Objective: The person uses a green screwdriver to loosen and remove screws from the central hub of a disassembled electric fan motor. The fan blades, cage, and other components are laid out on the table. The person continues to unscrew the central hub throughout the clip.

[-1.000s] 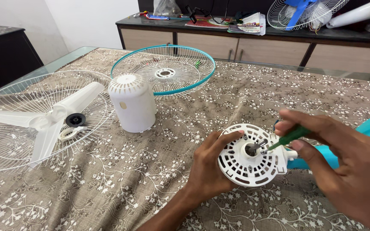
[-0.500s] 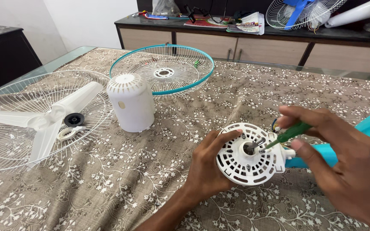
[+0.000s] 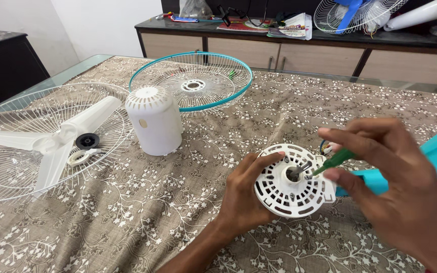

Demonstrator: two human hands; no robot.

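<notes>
Moved since earlier: the right hand [image 3: 405, 187] has lifted slightly and tipped, so its green-handled screwdriver [image 3: 336, 161] leans at a steeper slant than half a second ago; the white motor housing [image 3: 292, 181] has shifted a little up and left with the hands.
Unchanged: the white fan blade [image 3: 51, 139], the white wire guard [image 3: 26, 146] under it, the white domed cover [image 3: 155, 120] and the teal-rimmed guard [image 3: 192, 81] lie where they were.
Motor housing: round, slotted, face up, held just above the patterned tablecloth [image 3: 127, 212] near the table's front edge, with a teal fan body [image 3: 431, 167] touching it on the right.
Left hand [image 3: 246, 199]: fingers curled around the housing's left rim, thumb pressed on top near the edge.
Right hand: thumb and first fingers pinch the screwdriver handle; the other fingers are loosely spread (somewhat blurred by motion).
Step in hand: by the look of it, a screw on the housing face beside the metal shaft [image 3: 299, 169] is being turned; the tip rests there, though the screw head itself is too small to make out.
Next move calls for: keeping the tip seated and square to the screw while the left hand holds the housing from rotating.
Background: a dark-topped sideboard [image 3: 279, 45] carries another fan and papers.
</notes>
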